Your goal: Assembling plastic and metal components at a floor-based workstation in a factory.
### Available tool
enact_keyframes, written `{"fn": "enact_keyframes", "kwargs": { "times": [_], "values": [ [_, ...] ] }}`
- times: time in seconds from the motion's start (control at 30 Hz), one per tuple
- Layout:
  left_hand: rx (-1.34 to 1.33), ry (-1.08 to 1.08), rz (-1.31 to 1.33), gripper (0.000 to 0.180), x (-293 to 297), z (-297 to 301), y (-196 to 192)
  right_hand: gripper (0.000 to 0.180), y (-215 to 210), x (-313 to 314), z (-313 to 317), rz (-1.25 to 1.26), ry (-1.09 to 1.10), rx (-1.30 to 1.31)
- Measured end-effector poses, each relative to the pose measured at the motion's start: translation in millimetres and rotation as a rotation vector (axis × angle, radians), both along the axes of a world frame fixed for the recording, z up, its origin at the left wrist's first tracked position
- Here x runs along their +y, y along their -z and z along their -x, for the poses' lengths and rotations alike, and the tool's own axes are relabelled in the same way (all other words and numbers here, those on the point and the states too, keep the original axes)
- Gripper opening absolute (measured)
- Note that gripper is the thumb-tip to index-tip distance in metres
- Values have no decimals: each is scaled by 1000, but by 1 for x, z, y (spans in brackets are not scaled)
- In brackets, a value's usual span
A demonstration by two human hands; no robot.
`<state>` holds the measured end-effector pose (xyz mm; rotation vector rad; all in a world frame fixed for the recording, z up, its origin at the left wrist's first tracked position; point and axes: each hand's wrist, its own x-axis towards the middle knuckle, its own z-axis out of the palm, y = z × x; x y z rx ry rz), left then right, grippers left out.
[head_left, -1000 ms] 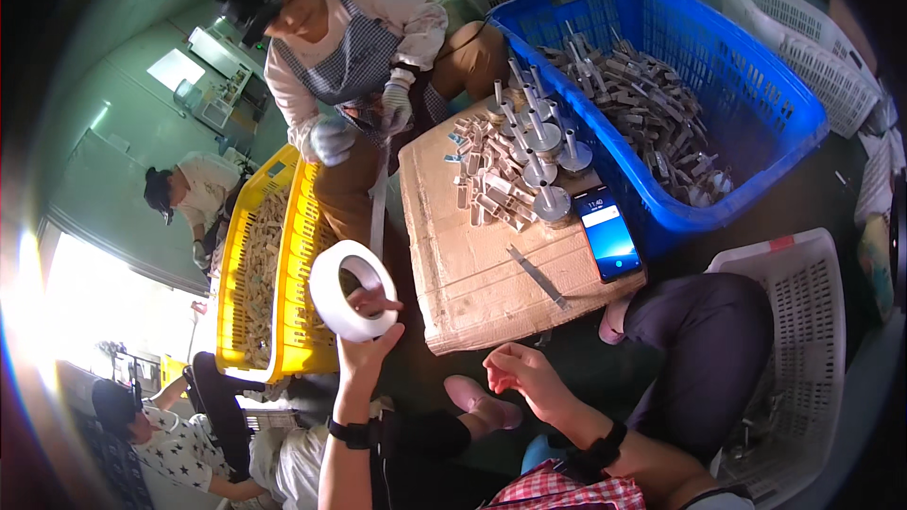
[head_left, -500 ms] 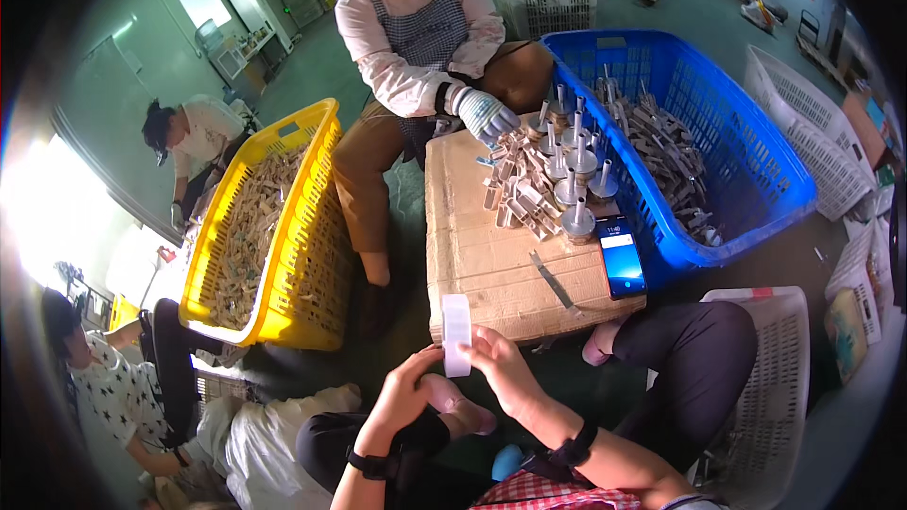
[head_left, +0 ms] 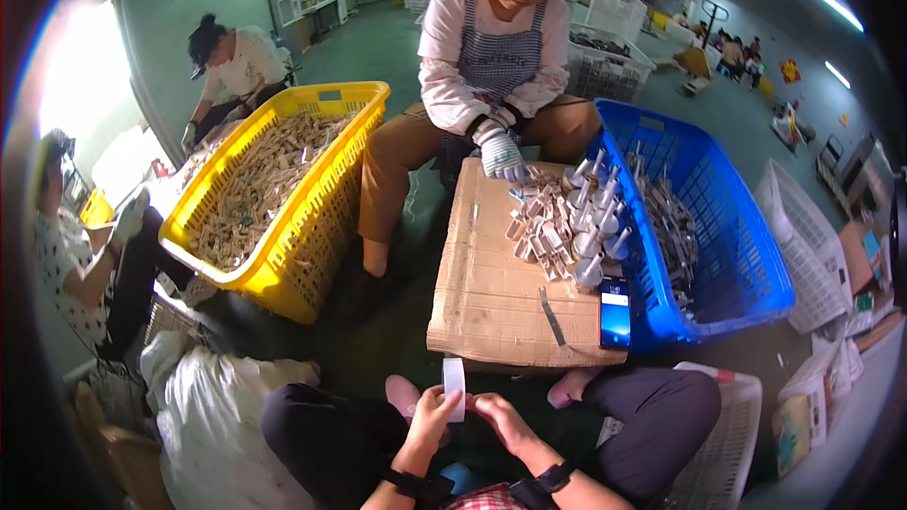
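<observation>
Between thumb and fingers, my left hand (head_left: 431,418) grips a white roll of tape (head_left: 454,388), held upright just off the near edge of the cardboard-topped table (head_left: 487,307). Close by on its right is my right hand (head_left: 507,425), fingers stretched toward the roll and nothing seen in them; whether the fingertips touch it I cannot tell. On the cardboard, beyond my hands, lie a thin metal strip (head_left: 552,317) and a phone (head_left: 615,316) with a lit screen. Farther back are a heap of beige clip-like pieces (head_left: 546,225) and several metal posts on round bases (head_left: 588,271).
Across the table sits a co-worker, whose gloved hand (head_left: 502,157) rests by the heap. A yellow crate (head_left: 274,279) of beige pieces stands left, a blue crate (head_left: 746,269) of metal parts right. A white sack (head_left: 222,425) and white crate (head_left: 746,416) flank my legs.
The view has tilted up and shifted. My right hand has come away from the roll's face, leaving it in my left hand. The co-worker's gloved hand has moved left from the posts.
</observation>
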<state>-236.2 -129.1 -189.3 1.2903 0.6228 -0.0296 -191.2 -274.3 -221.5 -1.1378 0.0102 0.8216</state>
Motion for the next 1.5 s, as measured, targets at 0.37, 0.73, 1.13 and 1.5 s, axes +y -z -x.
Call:
{"fn": "enact_keyframes", "kwargs": {
  "times": [0.37, 0.73, 1.13, 1.5],
  "values": [
    [76, 340, -181, 39, 11, 20, 5, 31, 5, 31, -11, 160, 14, -143],
    [-79, -79, -225, 44, 27, -36, 17, 29, -1, 32, 10, 318, -209, -208],
    [-1, -44, -153, 30, 20, -38, 39, 26, 12, 31, 7, 210, -226, -175],
    [12, -90, -232, 32, 17, -35, 66, 25, 29, 30, 6, 249, -222, -165]
  ]
}}
